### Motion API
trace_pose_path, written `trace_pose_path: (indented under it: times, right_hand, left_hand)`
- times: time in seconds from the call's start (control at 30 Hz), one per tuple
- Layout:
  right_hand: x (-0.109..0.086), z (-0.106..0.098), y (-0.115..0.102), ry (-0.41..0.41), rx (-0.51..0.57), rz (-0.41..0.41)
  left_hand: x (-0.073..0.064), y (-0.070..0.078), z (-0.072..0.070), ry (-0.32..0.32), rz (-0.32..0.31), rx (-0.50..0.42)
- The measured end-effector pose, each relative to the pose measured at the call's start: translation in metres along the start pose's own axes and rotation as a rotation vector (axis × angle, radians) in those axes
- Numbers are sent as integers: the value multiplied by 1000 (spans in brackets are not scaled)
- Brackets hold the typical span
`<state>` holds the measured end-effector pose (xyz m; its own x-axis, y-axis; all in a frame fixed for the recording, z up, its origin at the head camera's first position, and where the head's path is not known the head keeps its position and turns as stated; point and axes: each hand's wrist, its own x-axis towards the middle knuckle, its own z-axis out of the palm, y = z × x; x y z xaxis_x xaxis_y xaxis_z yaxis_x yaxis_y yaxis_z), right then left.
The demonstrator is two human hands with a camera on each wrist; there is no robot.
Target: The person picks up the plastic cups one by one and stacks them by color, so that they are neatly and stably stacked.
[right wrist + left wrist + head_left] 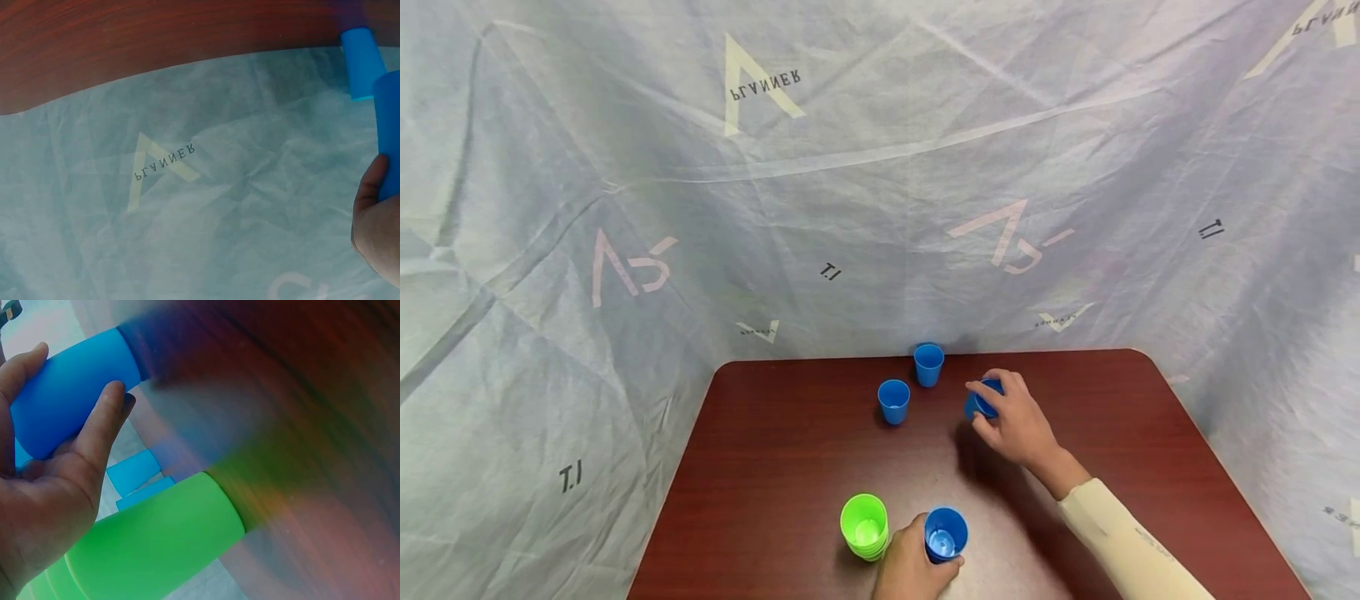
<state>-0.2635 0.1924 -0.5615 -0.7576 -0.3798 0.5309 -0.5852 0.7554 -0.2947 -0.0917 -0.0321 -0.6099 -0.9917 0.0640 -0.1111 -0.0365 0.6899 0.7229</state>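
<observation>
My left hand curls round a blue cup near the table's front; its thumb and fingers grip the wall in the left wrist view. Just left of that hand stands a stack of green cups, nested and upright. Farther back, my right hand holds another blue cup between thumb and fingers, its rim partly hidden by them. Two more blue cups stand upright beyond: one left of the right hand, another at the back edge. The right wrist view shows the gripped cup only in part.
A dark red-brown wooden table carries all the cups. Grey-white printed sheeting hangs behind the table and along both sides, close to its back edge.
</observation>
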Motion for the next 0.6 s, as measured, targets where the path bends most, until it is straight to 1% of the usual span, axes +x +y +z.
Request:
trace_pose_path:
  times: [0.17,0.47,0.6]
  right_hand:
    - [-2,-2,-2,27,31,-17]
    - [-5,-5,-11,73,62,-47]
    - [-5,-7,-18,95,60,-64]
  left_hand:
    - [-1,1,-2,-8,0,-12]
    - [-2,0,-1,12,18,-13]
    - [-2,-1,0,21,27,-11]
